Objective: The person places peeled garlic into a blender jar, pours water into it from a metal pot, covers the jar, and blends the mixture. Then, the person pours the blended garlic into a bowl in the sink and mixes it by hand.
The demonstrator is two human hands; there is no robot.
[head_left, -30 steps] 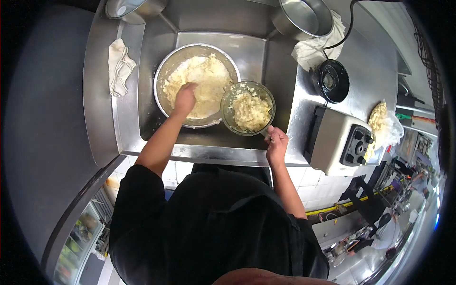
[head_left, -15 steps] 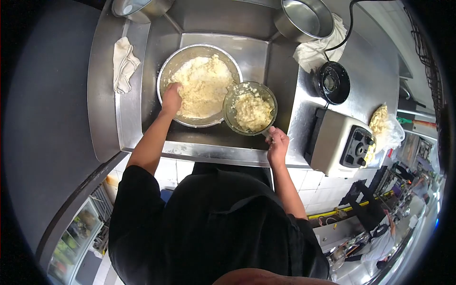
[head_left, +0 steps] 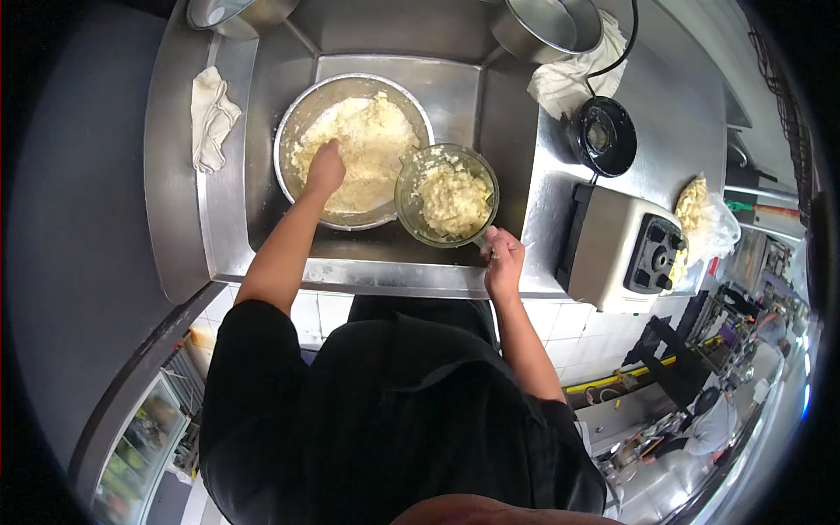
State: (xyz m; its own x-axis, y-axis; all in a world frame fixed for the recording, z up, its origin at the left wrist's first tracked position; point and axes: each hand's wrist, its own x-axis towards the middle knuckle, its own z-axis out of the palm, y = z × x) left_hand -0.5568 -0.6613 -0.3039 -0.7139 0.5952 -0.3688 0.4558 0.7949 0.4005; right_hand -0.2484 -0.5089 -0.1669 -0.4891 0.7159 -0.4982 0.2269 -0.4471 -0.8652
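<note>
A wide metal bowl [head_left: 282, 171] sits in the steel sink, with a pale yellow, crumbly mixture [head_left: 376, 162] inside. My left hand [head_left: 325, 168] is closed over the left part of this mixture; whatever its fingers hold is hidden. A clear blender jug [head_left: 403, 208] leans beside the bowl's right rim, its mouth facing up toward me. Chunky, wet-looking pale mash [head_left: 455, 201] lies in the jug. My right hand [head_left: 505, 260] is wrapped round the jug's handle, and bits of mash cling to its fingers.
The blender base [head_left: 617, 249] stands right of the sink, near a black round container [head_left: 604, 137] and a plastic bag of pale pieces [head_left: 700, 223]. A metal pot [head_left: 551, 31] rests on a cloth [head_left: 582, 79]. Another cloth [head_left: 212, 118] hangs at the left edge. A person [head_left: 710, 424] works farther right.
My left hand has moved inward over the mixture, toward the bowl's middle. My right hand keeps the jug beside the bowl. The whole view has shifted slightly.
</note>
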